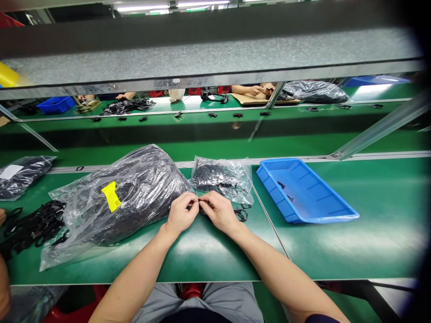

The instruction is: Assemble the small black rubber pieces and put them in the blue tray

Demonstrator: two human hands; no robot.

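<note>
Note one small dark part (200, 201), pinched between the fingertips of left hand (182, 213) and right hand (220, 211). Find mostly covered by the fingers; cannot determine full outline or tilt. Held over the bench (188, 262), nearer its back edge than its front edge. Also note loose black pieces (241, 215), thin and curved, with open loops visible. Lying on the bench surface just beside the right hand, toward the back edge. Cannot count exactly; grouped close together, partly hidden by the hand.

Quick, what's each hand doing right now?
Left hand: closed, pinching a small dark part.
Right hand: closed, pinching that same part.
</note>
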